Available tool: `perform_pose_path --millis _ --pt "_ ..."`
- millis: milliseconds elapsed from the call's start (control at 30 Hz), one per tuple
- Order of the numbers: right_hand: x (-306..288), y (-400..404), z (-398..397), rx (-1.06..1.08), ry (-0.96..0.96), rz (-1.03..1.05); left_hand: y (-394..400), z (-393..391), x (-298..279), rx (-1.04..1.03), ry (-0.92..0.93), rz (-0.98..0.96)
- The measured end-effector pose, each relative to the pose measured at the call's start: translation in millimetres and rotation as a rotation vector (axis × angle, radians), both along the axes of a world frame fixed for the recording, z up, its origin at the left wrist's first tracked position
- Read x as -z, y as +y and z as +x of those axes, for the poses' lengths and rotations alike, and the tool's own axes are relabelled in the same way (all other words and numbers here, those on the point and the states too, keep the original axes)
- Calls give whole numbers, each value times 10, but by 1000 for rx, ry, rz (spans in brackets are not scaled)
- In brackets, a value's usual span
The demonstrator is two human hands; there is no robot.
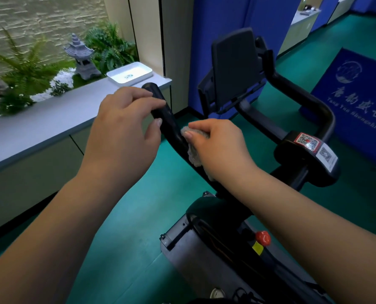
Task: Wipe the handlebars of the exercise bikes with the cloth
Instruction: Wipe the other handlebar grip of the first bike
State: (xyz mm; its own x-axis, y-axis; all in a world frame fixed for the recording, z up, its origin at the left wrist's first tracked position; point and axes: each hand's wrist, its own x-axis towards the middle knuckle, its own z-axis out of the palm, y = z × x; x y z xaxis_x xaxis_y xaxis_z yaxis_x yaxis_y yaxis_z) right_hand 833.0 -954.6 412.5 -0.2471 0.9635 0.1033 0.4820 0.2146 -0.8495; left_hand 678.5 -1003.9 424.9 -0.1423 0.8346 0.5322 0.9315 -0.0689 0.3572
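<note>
— Where's the cloth?
— Bunched in the right grip (213,145), fingers curled round the cloth (193,154), pressed on the handlebar (171,126).
— And the left grip (125,128)?
— Thumb and fingers pinching the handlebar just above, forearm reaching in.
— Around the handlebar?
— Console (235,66) behind it, white tray (130,73) on the table (40,121) left, green floor (138,216) below.

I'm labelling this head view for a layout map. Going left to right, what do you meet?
Stone lantern → white tray → left hand → right hand holding the cloth → QR sticker → blue banner.
</note>
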Motion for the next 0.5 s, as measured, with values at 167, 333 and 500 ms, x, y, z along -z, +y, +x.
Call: perform_pose_path --millis 167,333,500 --pt "-4 96 -244 59 5 64 -5 -167 -25 -25 -19 -3" --pt "-38 179 -423 115 75 103 45 -255 -30 -36 -19 -70" --pt "-141 263 -608 131 111 205 151 -348 -53 -18 -10 -146"
